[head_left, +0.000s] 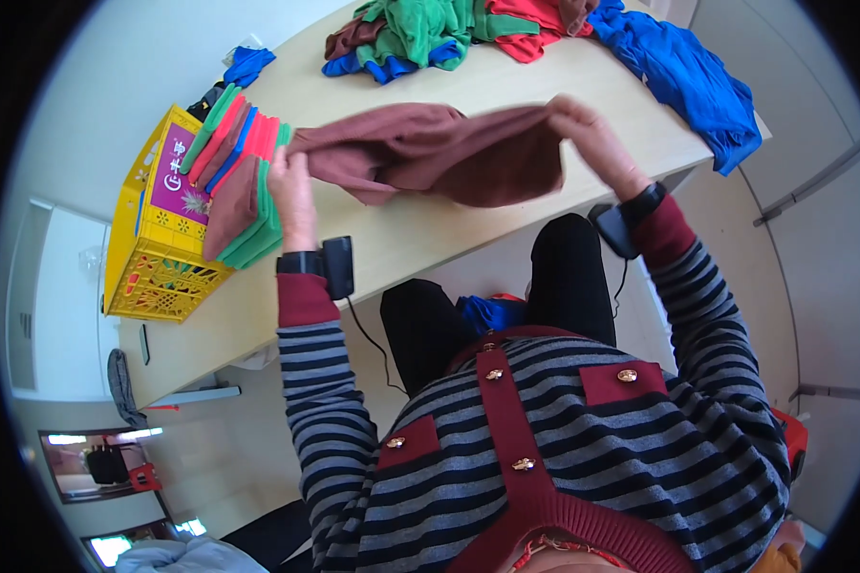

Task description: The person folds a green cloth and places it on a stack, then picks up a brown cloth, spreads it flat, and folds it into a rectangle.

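1. Two hands hold one brown cloth (440, 153) stretched above the pale wooden tabletop (392, 239); the cloth hangs in loose folds between them, its lower edge near or on the wood.
2. Left hand (291, 186): its grip is closed on the cloth's left end, just beside the stack in the crate.
3. Right hand (592, 138): its grip is pinched shut on the cloth's upper right corner, lifted clear of the tabletop.
4. Each wrist carries a black band with a small black device; the left wrist device (337, 265) has a thin cable hanging from it.
5. At the tabletop's left end sits a yellow plastic crate (158, 277) with lattice sides, holding a stack of folded cloths (244, 181) in brown, green, red and blue.
6. At the far edge lies a heap of unfolded cloths (430, 33) in green, red, blue and brown; a large blue cloth (688, 81) drapes over the right corner.
7. Walls and floor around the tabletop are pale and plain; a rail-like strip (817, 181) runs along the right.
8. The person sits close to the near edge, wearing a grey-and-black striped top with dark red trim and dark trousers.
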`<state>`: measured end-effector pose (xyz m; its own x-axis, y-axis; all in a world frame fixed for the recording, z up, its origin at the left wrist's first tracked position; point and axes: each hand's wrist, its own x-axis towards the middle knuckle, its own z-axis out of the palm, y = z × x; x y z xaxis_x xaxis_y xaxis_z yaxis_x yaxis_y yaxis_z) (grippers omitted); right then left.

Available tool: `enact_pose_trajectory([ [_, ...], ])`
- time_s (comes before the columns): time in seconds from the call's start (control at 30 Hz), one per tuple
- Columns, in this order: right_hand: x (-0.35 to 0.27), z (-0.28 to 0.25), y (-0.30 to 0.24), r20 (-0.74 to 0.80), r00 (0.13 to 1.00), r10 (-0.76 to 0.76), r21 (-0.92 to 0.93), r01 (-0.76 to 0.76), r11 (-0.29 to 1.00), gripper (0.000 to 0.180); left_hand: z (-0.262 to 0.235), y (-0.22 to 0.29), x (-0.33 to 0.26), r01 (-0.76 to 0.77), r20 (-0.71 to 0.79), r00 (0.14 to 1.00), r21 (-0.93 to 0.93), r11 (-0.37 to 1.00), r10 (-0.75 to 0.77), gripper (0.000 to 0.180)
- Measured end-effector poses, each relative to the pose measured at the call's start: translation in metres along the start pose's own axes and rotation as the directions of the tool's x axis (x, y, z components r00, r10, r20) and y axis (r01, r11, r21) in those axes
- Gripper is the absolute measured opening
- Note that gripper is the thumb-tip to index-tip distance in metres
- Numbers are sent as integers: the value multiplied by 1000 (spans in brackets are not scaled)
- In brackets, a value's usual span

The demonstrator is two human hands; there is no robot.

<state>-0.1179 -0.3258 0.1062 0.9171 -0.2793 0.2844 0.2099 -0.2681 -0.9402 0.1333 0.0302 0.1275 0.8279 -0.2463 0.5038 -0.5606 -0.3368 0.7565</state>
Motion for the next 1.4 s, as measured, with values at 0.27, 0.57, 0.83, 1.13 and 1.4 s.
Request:
enact_pose_trajectory([
  [0.27,44,-48,-46,-192,922,-336,-119,318,941,18,-70,6,35,77,-133,976,-528,845,-172,34],
  [0.57,51,-18,-8,-273,950,-153,-102,129,986,18,-47,-59,27,195,-72,971,-324,926,-230,29],
  [0.83,52,-31,43,-385,923,-7,-238,-93,967,19,18,10,-132,-273,375,911,246,930,168,48],
  [1.13,53,-11,51,-359,933,-26,-279,-80,957,20,20,-4,-217,-503,417,861,620,602,290,44],
  [1.4,37,-38,22,-48,997,-65,-341,45,939,22,-30,-42,-188,-120,89,991,312,943,97,14],
])
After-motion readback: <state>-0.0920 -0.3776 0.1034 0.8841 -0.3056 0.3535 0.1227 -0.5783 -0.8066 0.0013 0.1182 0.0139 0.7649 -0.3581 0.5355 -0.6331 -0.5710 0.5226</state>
